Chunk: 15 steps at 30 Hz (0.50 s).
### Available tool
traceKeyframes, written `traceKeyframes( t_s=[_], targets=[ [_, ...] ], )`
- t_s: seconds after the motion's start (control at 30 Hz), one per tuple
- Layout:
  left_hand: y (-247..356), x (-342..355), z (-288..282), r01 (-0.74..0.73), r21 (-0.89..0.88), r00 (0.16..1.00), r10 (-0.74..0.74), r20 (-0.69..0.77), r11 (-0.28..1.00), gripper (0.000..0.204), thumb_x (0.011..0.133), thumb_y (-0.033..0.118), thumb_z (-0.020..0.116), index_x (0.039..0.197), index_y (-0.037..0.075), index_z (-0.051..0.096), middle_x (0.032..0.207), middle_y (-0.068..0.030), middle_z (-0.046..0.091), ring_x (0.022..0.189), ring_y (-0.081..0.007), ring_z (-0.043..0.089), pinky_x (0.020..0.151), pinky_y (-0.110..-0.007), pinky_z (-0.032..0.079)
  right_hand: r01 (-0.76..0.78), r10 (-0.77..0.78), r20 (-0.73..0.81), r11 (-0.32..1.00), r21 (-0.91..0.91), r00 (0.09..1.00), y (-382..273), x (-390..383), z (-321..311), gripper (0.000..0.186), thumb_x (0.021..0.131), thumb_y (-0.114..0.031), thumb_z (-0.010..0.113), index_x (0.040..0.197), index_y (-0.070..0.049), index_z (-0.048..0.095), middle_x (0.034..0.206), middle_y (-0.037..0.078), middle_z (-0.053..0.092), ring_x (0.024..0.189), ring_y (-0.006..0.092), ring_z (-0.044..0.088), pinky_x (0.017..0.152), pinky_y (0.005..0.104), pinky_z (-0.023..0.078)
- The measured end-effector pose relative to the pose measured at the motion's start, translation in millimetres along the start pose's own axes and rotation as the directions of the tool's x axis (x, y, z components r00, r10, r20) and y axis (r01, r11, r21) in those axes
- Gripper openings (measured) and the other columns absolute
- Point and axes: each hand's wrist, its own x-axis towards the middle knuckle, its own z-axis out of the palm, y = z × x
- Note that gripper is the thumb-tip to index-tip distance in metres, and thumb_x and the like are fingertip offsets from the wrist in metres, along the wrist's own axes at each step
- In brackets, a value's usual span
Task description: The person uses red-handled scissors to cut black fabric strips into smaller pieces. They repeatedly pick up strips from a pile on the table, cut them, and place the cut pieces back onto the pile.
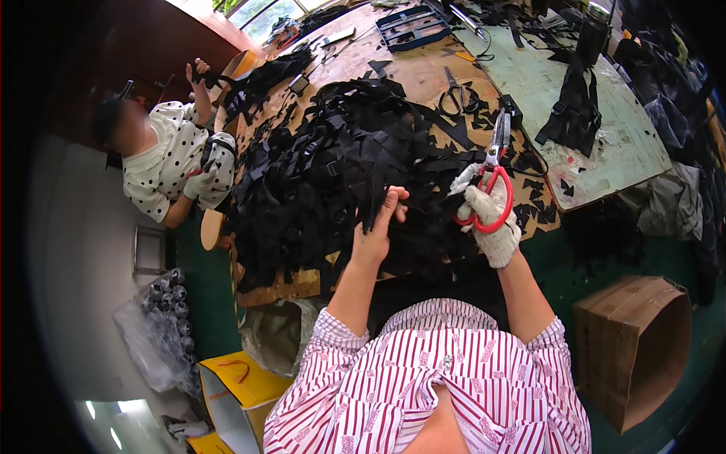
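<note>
My left hand point(376, 227), bare, pinches a black fabric strap point(372, 198) over a large heap of black straps and cut pieces point(318, 166) on the wooden table. My right hand point(488, 227), in a whitish glove, grips red-handled scissors point(505, 193), their blades pointing up and away from me. Behind the heap, a second pair of scissors point(458, 98) lies near small black scraps. To the right, black strapping point(571, 113) rests on a pale green board point(635, 144).
At the left, a co-worker point(174, 159) in a dotted top holds black material. A blue tray point(408, 26) sits at the back. A cardboard box point(628, 348) stands lower right. Yellow bags point(238, 378), plastic-wrapped rolls point(159, 333) and dark piled material point(673, 113) surround the table.
</note>
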Motion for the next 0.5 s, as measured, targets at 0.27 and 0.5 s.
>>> traceKeyframes(
  t_s=[0.27,0.5],
  targets=[
    [-1.2,-19.9,2.2,0.115,0.385,0.939,-0.226,0.258,0.916,0.036,0.094,0.028,0.054,0.12,0.003,0.057,0.113,-0.0066,0.06,0.11,-0.0158,0.053,0.095,-0.029,0.039,-0.122,0.15,0.214,0.983,-0.139,0.965,-16.3,-10.6,25.9,0.039,0.078,-0.007,0.063,0.113,-0.006,0.045,0.085,0.006,0.057,0.059,0.0109,0.056,0.05,0.0242,0.047],
    [9.4,-16.7,-0.3,0.245,0.488,0.865,-0.417,0.28,0.838,0.036,0.091,0.014,0.056,0.127,0.009,0.054,0.115,-0.007,0.06,0.107,-0.0154,0.053,0.094,-0.028,0.039,-0.042,0.069,0.137,0.98,-0.195,0.988,0.9,-11.3,24.1,0.045,0.078,-0.004,0.063,0.118,-0.005,0.042,0.092,0.009,0.055,0.063,0.0146,0.056,0.056,0.0278,0.048]
  ],
)
